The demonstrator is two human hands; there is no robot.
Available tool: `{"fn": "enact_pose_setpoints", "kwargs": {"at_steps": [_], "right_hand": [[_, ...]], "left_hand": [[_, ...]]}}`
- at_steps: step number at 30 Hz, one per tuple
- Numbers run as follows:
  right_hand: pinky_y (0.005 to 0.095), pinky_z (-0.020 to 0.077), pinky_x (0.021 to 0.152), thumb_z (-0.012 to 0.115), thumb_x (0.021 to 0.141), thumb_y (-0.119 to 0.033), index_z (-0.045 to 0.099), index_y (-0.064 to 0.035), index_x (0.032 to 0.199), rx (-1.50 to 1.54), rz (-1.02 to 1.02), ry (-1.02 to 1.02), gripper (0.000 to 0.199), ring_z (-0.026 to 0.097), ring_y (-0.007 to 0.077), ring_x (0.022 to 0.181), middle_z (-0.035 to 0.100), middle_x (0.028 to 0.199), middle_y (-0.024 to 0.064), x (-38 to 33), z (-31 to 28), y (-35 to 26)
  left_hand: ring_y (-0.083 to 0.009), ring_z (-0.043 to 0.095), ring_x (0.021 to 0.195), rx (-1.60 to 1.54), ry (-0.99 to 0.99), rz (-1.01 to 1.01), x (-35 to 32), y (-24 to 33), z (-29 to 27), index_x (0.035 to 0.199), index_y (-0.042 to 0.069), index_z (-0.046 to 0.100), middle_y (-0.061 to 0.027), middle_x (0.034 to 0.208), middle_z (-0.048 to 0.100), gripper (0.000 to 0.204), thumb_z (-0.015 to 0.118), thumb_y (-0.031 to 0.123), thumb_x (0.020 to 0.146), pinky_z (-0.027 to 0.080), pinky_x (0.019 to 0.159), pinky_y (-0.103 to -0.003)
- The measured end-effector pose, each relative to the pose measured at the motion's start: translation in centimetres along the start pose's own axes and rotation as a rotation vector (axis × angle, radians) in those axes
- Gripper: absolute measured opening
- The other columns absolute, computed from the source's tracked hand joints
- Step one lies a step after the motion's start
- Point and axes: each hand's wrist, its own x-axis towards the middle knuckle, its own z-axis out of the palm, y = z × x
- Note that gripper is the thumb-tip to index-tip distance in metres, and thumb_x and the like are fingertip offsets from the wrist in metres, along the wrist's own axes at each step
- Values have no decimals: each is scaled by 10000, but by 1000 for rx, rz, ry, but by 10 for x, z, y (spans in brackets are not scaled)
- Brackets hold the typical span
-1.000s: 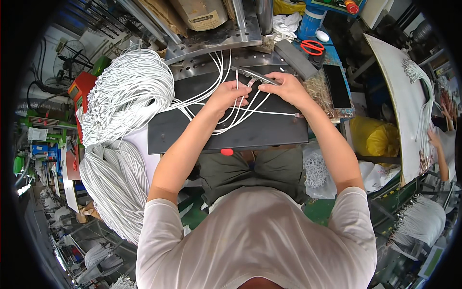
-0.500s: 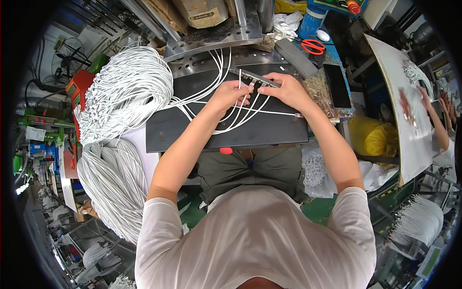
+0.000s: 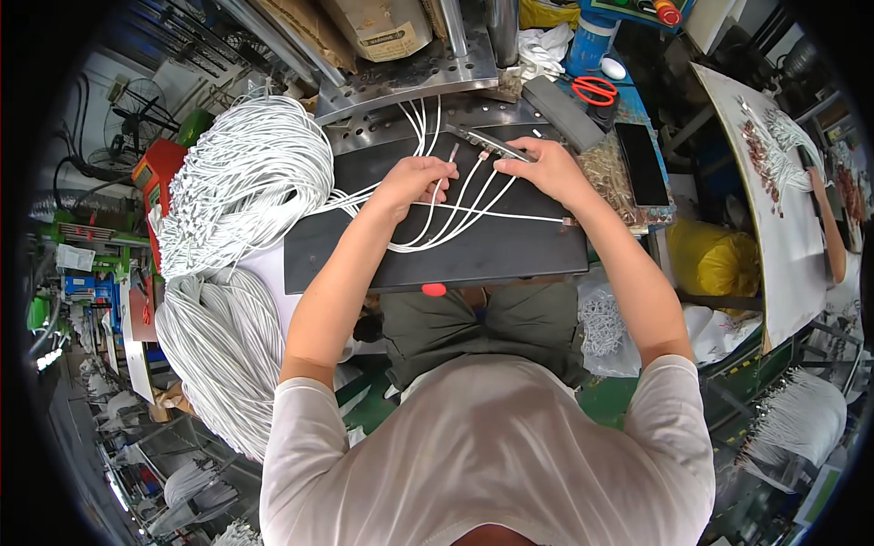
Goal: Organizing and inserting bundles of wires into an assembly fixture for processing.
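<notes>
Pinched in my left hand [image 3: 417, 185] is a white cable [image 3: 435, 207], its stripped-looking end sticking up past the fingertips. My right hand [image 3: 552, 173] grips the near right end of a narrow dark metal bar [image 3: 484, 140] with a row of small fittings. Two more white cables run up to the bar near my right fingers; one ends in a small connector [image 3: 483, 156]. A gap separates my left hand from the bar. Another cable lies across the black work board [image 3: 510, 253], its end plug [image 3: 569, 221] beneath my right forearm.
Big bundles of white cable [image 3: 250, 173] fill the left side. A steel press frame [image 3: 410, 86] stands at the back. On the right are red-handled scissors [image 3: 594, 88], a phone [image 3: 642, 164], a dark grey block [image 3: 563, 111] and a yellow bag [image 3: 715, 259]. Another person's arm [image 3: 827, 227] reaches over a white board.
My left hand has drawn back leftward from the bar with the cable, whose end now shows free. My right hand keeps its hold on the bar. The other person's arm has shifted.
</notes>
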Motion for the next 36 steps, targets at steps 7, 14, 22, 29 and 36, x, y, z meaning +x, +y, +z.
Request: {"fn": "enact_pose_setpoints", "kwargs": {"at_steps": [7,14,22,29,36], "right_hand": [[285,516,825,842,861,-317,721,5,1199,94,5,-158,483,659,109,892,750,999,64,0,-1,0],[273,508,826,843,866,-279,719,11,1195,-31,17,-186,456,651,100,893,744,985,45,0,-2,-1],[264,494,798,848,860,-287,728,-14,1193,16,-27,-142,448,634,84,872,737,953,25,3,3,-2],[327,508,800,803,883,-257,743,-55,1154,-267,-93,-121,343,659,177,843,723,893,52,-6,-1,-22],[420,512,868,695,948,-259,713,-49,1104,-582,-683,438,263,639,356,1017,693,1000,143,84,13,-16]], "left_hand": [[-86,612,656,82,-44,73,-2,-8,2,954,41,714,-5,791,661,222,688,260,977,486,629,-214],[-82,613,687,46,-66,121,-8,-9,6,951,47,713,-11,810,671,214,690,259,965,478,645,-209],[-90,625,682,6,-42,160,-4,-14,6,929,39,713,-23,796,678,206,695,243,955,481,636,-218],[-120,668,674,283,-29,131,-11,-4,2,904,13,722,-78,785,715,265,699,272,950,534,653,-291],[-169,691,791,51,429,481,24,24,-37,1154,4,702,-96,972,743,413,643,385,1005,523,691,-317]]}}
